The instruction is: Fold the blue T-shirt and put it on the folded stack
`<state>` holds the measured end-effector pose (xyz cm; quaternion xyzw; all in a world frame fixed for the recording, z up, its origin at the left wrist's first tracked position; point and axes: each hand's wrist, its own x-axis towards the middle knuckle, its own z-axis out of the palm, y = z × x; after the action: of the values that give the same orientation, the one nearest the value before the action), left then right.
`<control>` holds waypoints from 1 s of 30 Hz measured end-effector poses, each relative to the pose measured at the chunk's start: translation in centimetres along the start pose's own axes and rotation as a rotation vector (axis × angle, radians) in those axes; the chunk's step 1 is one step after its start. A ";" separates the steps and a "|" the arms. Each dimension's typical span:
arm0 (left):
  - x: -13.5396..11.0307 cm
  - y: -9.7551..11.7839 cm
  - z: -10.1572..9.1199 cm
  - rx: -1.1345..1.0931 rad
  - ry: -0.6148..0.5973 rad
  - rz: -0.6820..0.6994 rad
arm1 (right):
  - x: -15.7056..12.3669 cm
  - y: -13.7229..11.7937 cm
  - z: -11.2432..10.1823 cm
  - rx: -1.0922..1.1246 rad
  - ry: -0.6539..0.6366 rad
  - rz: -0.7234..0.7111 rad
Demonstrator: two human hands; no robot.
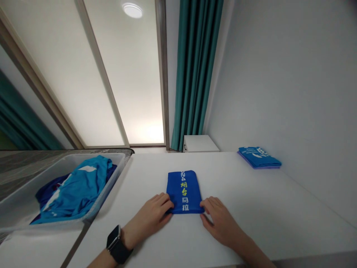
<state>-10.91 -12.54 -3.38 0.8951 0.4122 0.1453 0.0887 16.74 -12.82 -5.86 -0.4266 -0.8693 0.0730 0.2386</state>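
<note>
A dark blue shirt (178,191) lies folded into a small rectangle on the white table (223,234), with yellow and white characters printed down its front. My left hand (156,212), with a black watch (119,243) on the wrist, pinches the near left corner of the shirt between thumb and fingers. At the near right corner, my right hand (219,221) grips the edge in the same way. The fabric looks flat, and its near edge runs straight between both hands.
A translucent plastic bin (118,167) on the left holds crumpled blue clothes (80,190). Folded blue clothing (259,157) is stacked at the table's far right by the wall (292,93). Beyond the table stand a white cabinet (200,143) and a green curtain (195,74).
</note>
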 end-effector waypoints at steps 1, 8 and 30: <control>0.0 -0.1 0.1 -0.001 0.000 0.002 | -0.2 0.0 0.1 -0.006 -0.006 -0.007; -0.3 -0.4 -0.1 -0.075 -0.003 0.011 | 0.1 0.7 0.2 -0.054 -0.046 -0.047; -0.9 -0.5 0.4 -0.011 0.017 0.028 | 7.0 0.5 2.0 -0.212 -0.240 0.081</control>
<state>-11.65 -12.94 -4.07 0.8990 0.3994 0.1566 0.0879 12.49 -6.93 -5.33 -0.4723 -0.8765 0.0410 0.0836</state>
